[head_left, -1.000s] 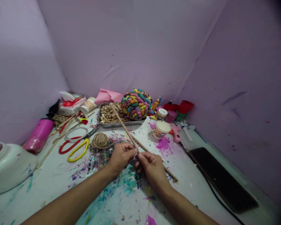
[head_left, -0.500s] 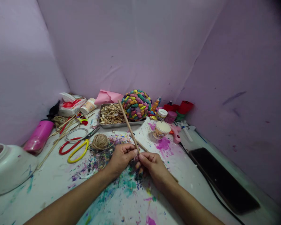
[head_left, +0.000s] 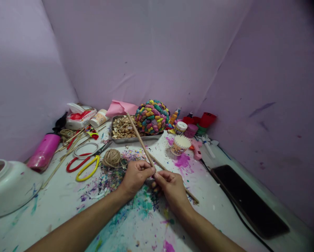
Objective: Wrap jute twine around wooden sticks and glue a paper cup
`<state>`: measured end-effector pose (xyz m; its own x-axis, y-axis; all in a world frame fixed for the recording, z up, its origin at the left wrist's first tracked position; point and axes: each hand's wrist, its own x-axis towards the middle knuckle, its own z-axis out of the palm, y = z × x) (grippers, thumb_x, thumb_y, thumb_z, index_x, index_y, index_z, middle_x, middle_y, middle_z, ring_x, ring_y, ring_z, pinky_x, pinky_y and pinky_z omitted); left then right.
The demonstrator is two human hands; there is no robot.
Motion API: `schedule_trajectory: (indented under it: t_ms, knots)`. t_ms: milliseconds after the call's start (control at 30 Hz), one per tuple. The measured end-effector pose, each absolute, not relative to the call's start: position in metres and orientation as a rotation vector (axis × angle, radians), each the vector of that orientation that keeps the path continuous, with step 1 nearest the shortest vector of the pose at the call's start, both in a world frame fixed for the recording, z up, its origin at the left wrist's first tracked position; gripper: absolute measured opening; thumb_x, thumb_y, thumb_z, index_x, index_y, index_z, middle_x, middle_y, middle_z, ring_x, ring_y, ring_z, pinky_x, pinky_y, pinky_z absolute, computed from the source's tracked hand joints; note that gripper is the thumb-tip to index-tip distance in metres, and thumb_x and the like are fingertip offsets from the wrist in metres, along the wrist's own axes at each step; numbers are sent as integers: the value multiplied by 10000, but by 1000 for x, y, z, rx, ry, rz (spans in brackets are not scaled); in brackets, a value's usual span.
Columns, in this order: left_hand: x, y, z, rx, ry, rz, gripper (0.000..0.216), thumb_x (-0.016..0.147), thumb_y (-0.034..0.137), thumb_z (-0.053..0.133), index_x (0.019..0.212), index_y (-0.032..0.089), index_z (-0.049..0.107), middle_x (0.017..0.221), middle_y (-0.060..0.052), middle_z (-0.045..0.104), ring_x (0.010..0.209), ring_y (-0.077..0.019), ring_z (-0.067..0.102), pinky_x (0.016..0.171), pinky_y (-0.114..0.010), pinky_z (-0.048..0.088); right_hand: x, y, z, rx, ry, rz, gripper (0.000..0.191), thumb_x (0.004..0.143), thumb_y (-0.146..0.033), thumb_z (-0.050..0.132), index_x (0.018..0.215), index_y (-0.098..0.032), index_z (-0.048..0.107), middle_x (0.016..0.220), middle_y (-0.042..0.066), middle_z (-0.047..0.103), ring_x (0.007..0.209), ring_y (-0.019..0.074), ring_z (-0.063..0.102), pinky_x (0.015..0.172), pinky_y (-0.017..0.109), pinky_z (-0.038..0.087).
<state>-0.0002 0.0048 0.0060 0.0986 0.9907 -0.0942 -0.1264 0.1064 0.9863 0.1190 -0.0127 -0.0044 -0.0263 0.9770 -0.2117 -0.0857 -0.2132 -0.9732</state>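
Note:
Both hands meet over the paint-stained table. A twine-wrapped stick (head_left: 139, 137) leans up and away from them, its far end over the shell tray. My left hand (head_left: 137, 176) is closed, thumb and fingers pinching the stick's near end. My right hand (head_left: 171, 185) pinches at the same end, fingertips close to the left thumb; what exactly lies between them is too small to make out. A second brown stick (head_left: 192, 196) lies on the table, passing under my right hand. The ball of jute twine (head_left: 112, 158) rests left of my left hand, beside red-and-yellow-handled scissors (head_left: 87, 169).
A metal tray (head_left: 125, 140) of nutshells and a colourful ball (head_left: 153, 117) stand at the back. A paper cup (head_left: 178, 148), pink glue gun (head_left: 197, 149) and black phone (head_left: 248, 199) with a cable are right. A white pot (head_left: 15, 189) and pink bottle (head_left: 44, 150) stand left.
The stick's upper end has swung a little to the left. My hands stay together at its near end, the right hand shifted slightly, baring more of the stick on the table.

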Motion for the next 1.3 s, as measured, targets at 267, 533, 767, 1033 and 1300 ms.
schedule_trajectory:
  t_ms: [267,533,767,1033,1300]
  knots:
    - [-5,6,6,1120,1071,1108,168,608,237,611,495,133,544,384,54,460,331,-38,309,357,-189,199,124,-10,0,-1097,-1062,1708,363,620,-470,650,603,-109,620,526,30,631,376,68,509,351,152,365]
    - [-3,7,0,1119,1033,1076,156,627,274,593,579,125,592,407,56,463,328,-35,300,362,-191,202,127,-8,-2,-1057,-953,1692,326,580,-407,705,599,-91,626,483,19,607,339,44,459,322,137,332]
    - [-1,7,4,1081,1098,1096,111,600,223,581,525,143,565,312,92,354,289,-31,223,340,-196,141,121,-10,-1,-1123,-873,1614,286,546,-364,720,600,-101,623,453,6,597,319,57,463,304,154,340]
    - [0,4,4,1081,1120,1103,159,590,247,599,475,145,562,320,80,369,307,-39,239,358,-202,161,118,-14,0,-1185,-847,1558,246,560,-327,718,589,-104,616,441,2,594,317,57,463,300,148,332]
    - [1,1,11,1132,1096,1185,210,605,260,595,444,144,527,358,52,421,344,-63,318,378,-204,217,115,-13,-7,-1187,-891,1535,336,548,-409,733,583,-101,601,441,7,580,322,63,466,318,159,358]
